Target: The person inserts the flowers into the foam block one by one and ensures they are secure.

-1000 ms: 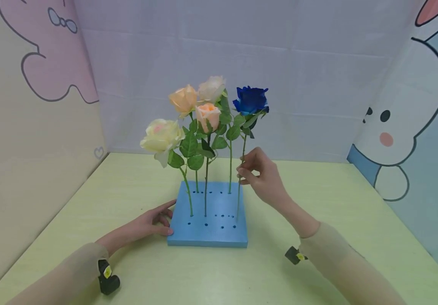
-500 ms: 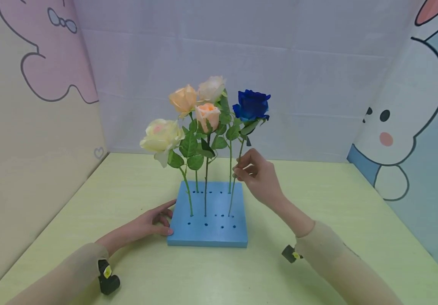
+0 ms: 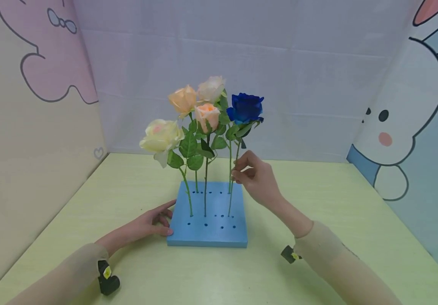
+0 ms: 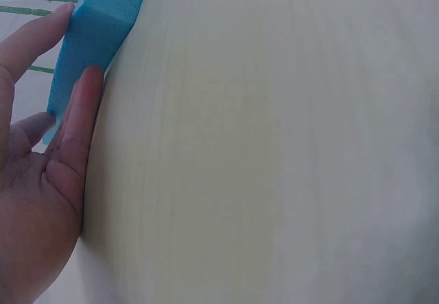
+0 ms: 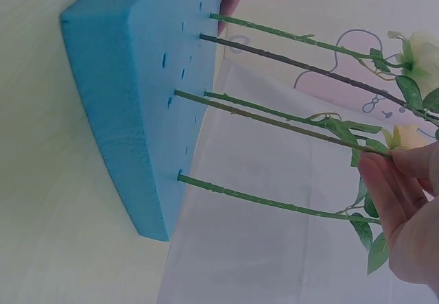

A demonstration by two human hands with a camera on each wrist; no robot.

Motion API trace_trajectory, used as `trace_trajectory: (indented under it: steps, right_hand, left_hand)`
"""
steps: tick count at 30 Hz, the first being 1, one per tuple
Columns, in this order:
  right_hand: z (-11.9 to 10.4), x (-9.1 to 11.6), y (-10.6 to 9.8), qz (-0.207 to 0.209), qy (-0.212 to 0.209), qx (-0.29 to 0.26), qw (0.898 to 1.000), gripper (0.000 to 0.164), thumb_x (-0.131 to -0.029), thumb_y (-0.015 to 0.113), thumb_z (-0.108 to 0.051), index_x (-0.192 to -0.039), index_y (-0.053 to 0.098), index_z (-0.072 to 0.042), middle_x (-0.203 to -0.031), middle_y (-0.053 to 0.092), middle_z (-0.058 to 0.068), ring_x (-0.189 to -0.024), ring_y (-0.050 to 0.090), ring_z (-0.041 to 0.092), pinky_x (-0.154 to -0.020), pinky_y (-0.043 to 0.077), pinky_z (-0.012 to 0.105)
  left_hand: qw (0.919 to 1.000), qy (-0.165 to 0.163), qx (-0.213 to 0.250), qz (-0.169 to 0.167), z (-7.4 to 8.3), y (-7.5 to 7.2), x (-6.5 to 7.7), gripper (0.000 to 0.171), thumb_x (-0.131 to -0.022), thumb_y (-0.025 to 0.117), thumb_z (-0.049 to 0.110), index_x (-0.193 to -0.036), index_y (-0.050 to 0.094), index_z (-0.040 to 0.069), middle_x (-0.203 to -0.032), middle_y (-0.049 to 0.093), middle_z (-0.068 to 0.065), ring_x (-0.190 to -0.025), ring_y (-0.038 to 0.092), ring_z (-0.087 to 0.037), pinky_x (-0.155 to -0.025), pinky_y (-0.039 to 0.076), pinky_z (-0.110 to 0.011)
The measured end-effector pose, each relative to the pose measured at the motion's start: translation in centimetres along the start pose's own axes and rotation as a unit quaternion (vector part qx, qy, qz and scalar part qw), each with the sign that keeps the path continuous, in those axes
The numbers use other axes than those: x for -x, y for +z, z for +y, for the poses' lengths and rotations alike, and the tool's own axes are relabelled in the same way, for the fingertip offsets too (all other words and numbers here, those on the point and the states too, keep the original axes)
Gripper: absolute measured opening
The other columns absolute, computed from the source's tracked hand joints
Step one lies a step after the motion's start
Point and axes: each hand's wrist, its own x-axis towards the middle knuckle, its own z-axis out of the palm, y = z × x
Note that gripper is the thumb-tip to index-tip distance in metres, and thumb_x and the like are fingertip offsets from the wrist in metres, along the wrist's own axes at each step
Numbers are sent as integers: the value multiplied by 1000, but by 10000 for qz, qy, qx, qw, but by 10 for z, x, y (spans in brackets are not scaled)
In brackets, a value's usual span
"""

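My right hand (image 3: 258,178) pinches the stem of a blue rose (image 3: 245,108) between thumb and fingers. In the right wrist view the lower end of this brownish stem (image 5: 267,119) meets a hole in the blue foam board (image 5: 103,77). The rose stands nearly upright, leaning slightly right. My left hand (image 3: 150,222) touches the left side of the board, its fingers (image 4: 84,105) stretched along the edge. A cream rose (image 3: 161,137), a small peach rose (image 3: 207,116), a larger peach rose (image 3: 183,100) and a white rose (image 3: 211,89) stand in the board.
The board rests on a pale yellow-green table (image 3: 299,271), with several bare holes near its front. A white cloth backdrop (image 3: 310,84) hangs behind, and cartoon-printed panels flank both sides.
My right hand has moved left and slightly down with the blue rose. The stem's lower end shifted left and back, to a hole in the middle row. My left hand stays in place.
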Motion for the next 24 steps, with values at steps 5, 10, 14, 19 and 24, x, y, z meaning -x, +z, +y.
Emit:
trace_trajectory:
  steps: [5,10,14,19,24]
  right_hand:
    - [0,-2,0,-89,-154,22,9998,12,-93,65,-2,-101,57,-5,-92,72,13,-68,73,18,-68,58,25]
    - [1,-5,-1,-139,-298,140,9994,7,-94,63,-5,-100,60,-4,-92,75,13,-71,74,25,-67,58,23]
    - [0,-6,-2,-159,-328,192,9992,5,-94,65,-7,-99,64,-5,-92,77,11,-75,75,23,-67,58,23]
    - [-3,-6,-4,-233,-285,61,9993,9,-92,67,-8,-101,67,-4,-91,76,12,-75,74,20,-66,58,24]
    - [-4,-7,-5,-245,-243,113,9993,18,-91,69,-9,-108,68,-5,-92,76,12,-74,74,19,-66,57,23]
  left_hand:
    - [10000,-26,54,-7,0,0,1,91,-88,74,22,-158,18,9,-133,46,-21,-104,54,-22,-84,48,-22]
    - [10000,6,24,-5,0,0,1,91,-88,74,23,-158,18,8,-132,46,-21,-102,55,-19,-84,48,-21]
    - [10000,84,-10,-13,-1,-1,1,91,-88,74,22,-158,18,6,-131,46,-21,-101,56,-18,-83,48,-21]
    - [9999,136,-31,-9,-3,-1,0,91,-87,74,21,-158,19,5,-131,46,-22,-101,56,-19,-83,48,-21]
    - [10000,86,-43,-12,-3,-1,-1,91,-88,74,22,-158,18,7,-131,46,-21,-102,55,-21,-83,48,-21]
